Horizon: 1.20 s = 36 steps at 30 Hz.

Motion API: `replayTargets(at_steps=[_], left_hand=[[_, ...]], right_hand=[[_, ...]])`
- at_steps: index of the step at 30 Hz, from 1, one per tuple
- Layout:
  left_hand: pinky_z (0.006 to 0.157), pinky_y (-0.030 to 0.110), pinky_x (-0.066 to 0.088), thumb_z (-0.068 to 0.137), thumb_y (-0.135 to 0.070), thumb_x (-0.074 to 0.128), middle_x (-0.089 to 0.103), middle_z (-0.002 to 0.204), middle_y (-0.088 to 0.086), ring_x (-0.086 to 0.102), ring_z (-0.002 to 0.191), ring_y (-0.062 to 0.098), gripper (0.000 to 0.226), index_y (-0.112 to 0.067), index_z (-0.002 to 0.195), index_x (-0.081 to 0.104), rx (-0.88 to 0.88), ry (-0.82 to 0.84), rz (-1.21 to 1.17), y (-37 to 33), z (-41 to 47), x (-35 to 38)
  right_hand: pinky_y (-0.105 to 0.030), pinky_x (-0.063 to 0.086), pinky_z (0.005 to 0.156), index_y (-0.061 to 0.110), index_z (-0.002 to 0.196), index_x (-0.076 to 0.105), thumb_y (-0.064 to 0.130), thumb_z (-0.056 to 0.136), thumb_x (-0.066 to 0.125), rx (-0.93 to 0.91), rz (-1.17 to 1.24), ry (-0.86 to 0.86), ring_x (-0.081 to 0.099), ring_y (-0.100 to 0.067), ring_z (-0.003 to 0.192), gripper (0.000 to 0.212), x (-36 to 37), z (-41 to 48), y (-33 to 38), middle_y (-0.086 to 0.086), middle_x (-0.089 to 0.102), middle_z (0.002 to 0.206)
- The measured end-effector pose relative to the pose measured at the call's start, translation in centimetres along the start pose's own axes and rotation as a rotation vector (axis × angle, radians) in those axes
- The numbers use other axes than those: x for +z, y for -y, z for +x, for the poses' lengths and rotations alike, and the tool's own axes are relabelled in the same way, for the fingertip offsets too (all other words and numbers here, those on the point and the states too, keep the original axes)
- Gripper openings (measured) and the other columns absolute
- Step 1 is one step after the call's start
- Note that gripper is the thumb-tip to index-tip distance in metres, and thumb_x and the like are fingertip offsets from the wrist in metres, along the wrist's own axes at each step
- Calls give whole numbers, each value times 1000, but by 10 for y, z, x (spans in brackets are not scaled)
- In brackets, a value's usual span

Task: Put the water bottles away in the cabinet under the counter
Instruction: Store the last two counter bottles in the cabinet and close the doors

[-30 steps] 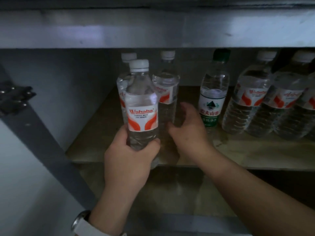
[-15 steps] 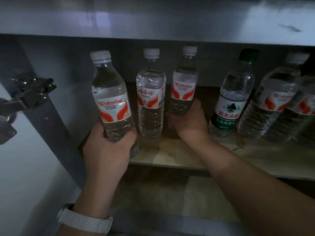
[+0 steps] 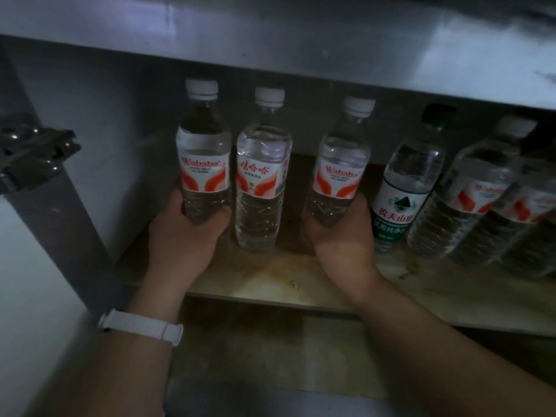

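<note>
Two hands reach into a dim open cabinet. The left hand (image 3: 186, 236) curls its fingers round the lower part of the first bottle (image 3: 204, 164), which is now upright and just left of the second bottle (image 3: 262, 182); half a second ago it was held tilted and further out to the left. The right hand (image 3: 343, 239) grips the base of the third bottle (image 3: 340, 170), now set apart from the second bottle, where before the two were close.

The second bottle stands free on the shelf (image 3: 270, 284), between the two grips. Whether the held bottles rest on the shelf cannot be seen.

Just right of the right grip stands a green-capped bottle (image 3: 406, 188), then more white-capped bottles (image 3: 472, 200). The shelf is a pale, stained board. A grey counter edge (image 3: 270, 31) runs above the grips; a grey wall (image 3: 105, 130) and a dark hinge (image 3: 36, 149) lie to their left. A white strap (image 3: 141, 326) circles the left wrist
</note>
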<state>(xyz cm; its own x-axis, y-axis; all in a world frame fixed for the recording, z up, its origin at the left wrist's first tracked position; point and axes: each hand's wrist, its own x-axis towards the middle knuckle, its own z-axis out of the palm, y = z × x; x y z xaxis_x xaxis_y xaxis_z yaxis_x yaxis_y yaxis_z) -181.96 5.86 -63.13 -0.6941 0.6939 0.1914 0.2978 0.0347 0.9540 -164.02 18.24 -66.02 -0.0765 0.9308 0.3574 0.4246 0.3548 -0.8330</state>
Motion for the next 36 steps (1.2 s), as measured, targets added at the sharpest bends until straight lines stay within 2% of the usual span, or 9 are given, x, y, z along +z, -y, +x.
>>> replayTargets(at_steps=[5,11,19,23,25,29,31,34,36], left_hand=[[72,18,42,89,-30,72,67,104,-19,60,92,-9,34,-35,121,60,32,93,-19,1,15,0],[85,30,52,84,-37,77,71,111,-14,67,98,-1,39,-36,120,62,48,140,-27,4,28,3],[96,38,51,81,-44,79,68,120,-17,64,110,2,54,-38,130,57,31,130,-80,7,25,8],[100,37,49,86,-36,75,59,134,-15,57,121,5,64,-32,142,46,39,-114,-84,4,8,10],[95,30,51,86,-29,75,59,127,-16,58,114,2,54,-30,134,51,94,-249,-68,0,-13,15],[87,25,44,80,-38,71,57,124,-8,54,110,9,55,-28,131,54,192,-175,121,-4,-47,36],[88,26,40,82,-43,71,51,133,-9,47,115,7,63,-32,138,47,145,-90,199,-7,-53,46],[95,33,40,83,-45,72,45,145,-7,45,129,16,71,-37,145,38,92,-67,248,-12,-52,53],[99,37,39,84,-45,71,43,149,-3,42,136,22,71,-36,146,37,78,-67,319,-15,-48,56]], right_hand=[[-37,58,83,26,121,53,49,67,78,-15,17,-22,65,-8,98,64,-1,1,-5,5,62,112],[-37,57,85,22,121,55,46,65,78,-27,39,-84,64,-9,98,65,0,2,-8,2,63,112],[-37,55,92,24,126,51,36,69,84,-33,60,-54,63,-10,104,68,-5,4,-8,5,63,116],[-22,51,89,23,129,50,30,73,84,-30,101,-19,62,-3,103,66,-10,1,-5,8,62,116],[-10,48,82,24,128,50,26,75,83,-31,123,-1,61,6,99,63,-12,0,-3,12,63,113],[0,42,72,29,122,47,23,75,83,-4,140,11,56,19,91,59,-15,-2,1,19,60,104],[-4,44,74,30,122,45,26,75,83,13,127,35,58,14,90,60,-18,-3,3,22,59,101],[-26,51,81,25,124,46,29,75,83,52,109,55,64,-6,95,61,-23,-3,6,16,62,100],[-29,52,79,26,119,47,29,75,83,68,105,62,65,-10,93,56,-25,-3,7,14,63,97]])
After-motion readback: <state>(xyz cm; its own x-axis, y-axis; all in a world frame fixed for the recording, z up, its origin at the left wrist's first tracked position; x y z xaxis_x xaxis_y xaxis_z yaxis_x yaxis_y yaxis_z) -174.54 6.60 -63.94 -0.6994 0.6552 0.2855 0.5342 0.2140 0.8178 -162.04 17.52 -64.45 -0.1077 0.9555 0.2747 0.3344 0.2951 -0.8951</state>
